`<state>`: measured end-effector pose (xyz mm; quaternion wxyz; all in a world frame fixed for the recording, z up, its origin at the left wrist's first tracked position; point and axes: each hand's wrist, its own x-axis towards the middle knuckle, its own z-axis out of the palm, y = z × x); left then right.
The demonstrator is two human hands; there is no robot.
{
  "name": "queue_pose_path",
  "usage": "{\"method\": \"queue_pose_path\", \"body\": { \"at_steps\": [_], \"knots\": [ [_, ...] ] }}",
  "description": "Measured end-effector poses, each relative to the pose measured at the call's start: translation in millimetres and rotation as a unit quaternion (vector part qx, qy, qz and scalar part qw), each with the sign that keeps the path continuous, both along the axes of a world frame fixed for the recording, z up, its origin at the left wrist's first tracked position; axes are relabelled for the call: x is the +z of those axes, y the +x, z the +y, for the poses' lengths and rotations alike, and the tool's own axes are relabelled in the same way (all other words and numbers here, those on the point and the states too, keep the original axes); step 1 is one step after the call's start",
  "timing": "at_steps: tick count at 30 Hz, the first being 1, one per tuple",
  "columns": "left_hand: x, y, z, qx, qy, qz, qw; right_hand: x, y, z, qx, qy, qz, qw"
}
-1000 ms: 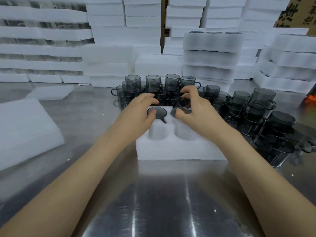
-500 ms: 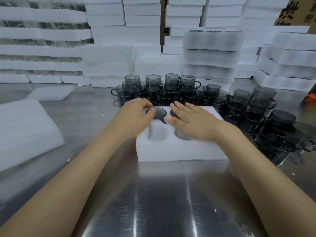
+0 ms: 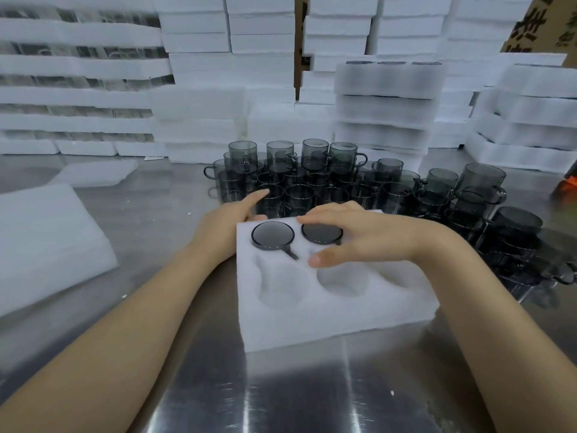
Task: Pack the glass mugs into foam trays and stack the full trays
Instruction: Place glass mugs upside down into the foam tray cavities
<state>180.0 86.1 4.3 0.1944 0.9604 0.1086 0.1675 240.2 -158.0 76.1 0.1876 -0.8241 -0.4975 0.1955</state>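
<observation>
A white foam tray (image 3: 343,320) lies in front of me on the steel table. Two dark glass mugs sit in its far sockets, one on the left (image 3: 272,235) with its handle pointing toward me, one beside it (image 3: 321,233). Two near sockets (image 3: 281,282) are empty. My right hand (image 3: 368,239) rests on the tray, fingers arched over the second mug, thumb on the foam. My left hand (image 3: 224,226) is at the tray's far-left corner, its fingers stretched toward the loose mugs (image 3: 315,157) crowded behind the tray.
More loose mugs (image 3: 480,189) spread to the right of the tray. A thick foam slab (image 3: 46,245) lies at the left. A stack of full trays (image 3: 387,98) and walls of foam trays stand behind. Bare steel table (image 3: 281,395) lies near me.
The second mug went down into its socket. The tray has slid toward me and turned slightly. My left hand left the first mug and moved to the tray's far-left corner.
</observation>
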Motion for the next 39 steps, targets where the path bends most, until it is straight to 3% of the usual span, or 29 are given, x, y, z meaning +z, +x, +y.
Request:
{"method": "queue_pose_path", "body": {
  "at_steps": [6,10,17,23,28,34,39],
  "knots": [
    [-2,-2,4,0.000,-0.008,-0.098,0.995,5,9,-11,0.005,0.023,0.026,0.999],
    [15,-11,3,0.026,-0.028,-0.188,0.981,1,16,-7,-0.075,0.107,-0.030,0.991],
    [45,-27,-10,0.020,-0.014,-0.255,0.967,-17,17,9,-0.148,0.187,-0.078,0.968],
    [50,-28,-27,-0.008,0.028,-0.275,0.961,-26,12,20,-0.146,0.238,-0.105,0.955],
    [49,-32,-40,-0.083,0.122,-0.296,0.944,-20,6,23,-0.136,0.380,-0.137,0.904],
    [54,-35,-44,-0.149,0.285,-0.324,0.890,-21,0,23,-0.033,0.367,-0.230,0.901],
    [55,-36,-48,-0.154,0.271,-0.335,0.889,-19,-2,21,-0.061,0.373,-0.281,0.882]
  ]
}}
